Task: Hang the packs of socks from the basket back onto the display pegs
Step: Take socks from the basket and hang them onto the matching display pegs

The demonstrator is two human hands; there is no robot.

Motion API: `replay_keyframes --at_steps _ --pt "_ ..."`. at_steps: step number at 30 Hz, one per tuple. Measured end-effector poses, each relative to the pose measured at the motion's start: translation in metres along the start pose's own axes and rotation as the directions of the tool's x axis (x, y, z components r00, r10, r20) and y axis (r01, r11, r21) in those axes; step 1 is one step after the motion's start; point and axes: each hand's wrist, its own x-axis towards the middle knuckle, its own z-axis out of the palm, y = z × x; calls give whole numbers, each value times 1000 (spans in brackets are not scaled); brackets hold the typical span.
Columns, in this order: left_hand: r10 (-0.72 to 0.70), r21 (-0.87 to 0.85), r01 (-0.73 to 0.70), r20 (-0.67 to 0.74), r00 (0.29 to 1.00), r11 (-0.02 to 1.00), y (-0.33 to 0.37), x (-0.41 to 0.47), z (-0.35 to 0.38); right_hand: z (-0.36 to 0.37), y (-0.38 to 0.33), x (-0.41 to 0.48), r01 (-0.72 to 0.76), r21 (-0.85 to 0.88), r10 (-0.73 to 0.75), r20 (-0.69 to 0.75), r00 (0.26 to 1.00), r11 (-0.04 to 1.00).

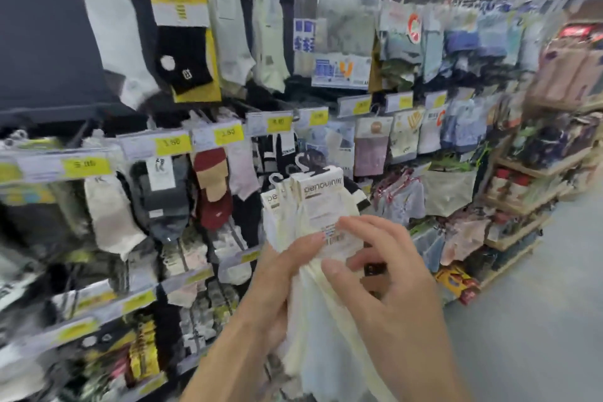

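Left hand (277, 284) grips the bundle of cream fabric sock packs (321, 206) low on its left side, thumb across the front. Right hand (385, 284), equally near, pinches the front pack from the bundle's right. The bundle's long axis stands near upright. Its white plastic hooks (301, 161) crown it, just short of the black wall display with yellow price tags (225, 135) beyond. Free pegs are too blurred to tell.

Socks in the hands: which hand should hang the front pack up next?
Right, probably. The right hand pinches the front pack at its edge; the left hand grips the whole bunch of sock packs.
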Motion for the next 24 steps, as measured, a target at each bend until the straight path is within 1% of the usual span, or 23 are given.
replay_keyframes --at_steps 2,4,6,8,9,12,13,15,17,18,21,23,24 --pt "112 120 -107 -43 993 987 15 -5 -4 12 -11 6 -48 30 48 -14 999 998" --pt "144 207 -130 -53 988 970 26 -10 -7 22 -20 11 -109 60 110 -20 994 992" --pt "232 295 -220 -7 973 930 35 -13 -7 28 -27 18 -129 69 130 -19 991 989" --pt "334 371 -334 66 940 866 45 -14 -6 32 -32 25 -106 109 110 -23 994 988" --pt "362 387 -364 82 929 847 49 -15 -7 34 -34 29 -93 147 96 -16 995 985" --pt "375 373 -387 107 921 843 62 -17 -9 35 -38 42 -98 312 87 49 995 945" --pt "372 359 -373 77 925 855 65 -17 -11 36 -38 46 -106 370 82 78 994 923" --pt "369 269 -355 -1 929 895 67 -12 -14 38 -31 55 -121 478 73 116 990 870" --pt "341 187 -327 -48 939 926 69 -3 -15 40 -26 64 -144 560 100 108 989 816" --pt "329 180 -316 -53 943 932 69 2 -13 41 -22 69 -145 578 112 92 989 803" --pt "370 195 -348 -90 925 917 67 23 -10 42 -10 89 -73 518 71 25 997 852" --pt "443 262 -410 -78 893 873 66 39 -7 43 2 103 -9 453 3 15 1000 891" --pt "498 354 -442 -81 864 824 63 52 -3 44 7 111 24 421 -35 20 999 907"
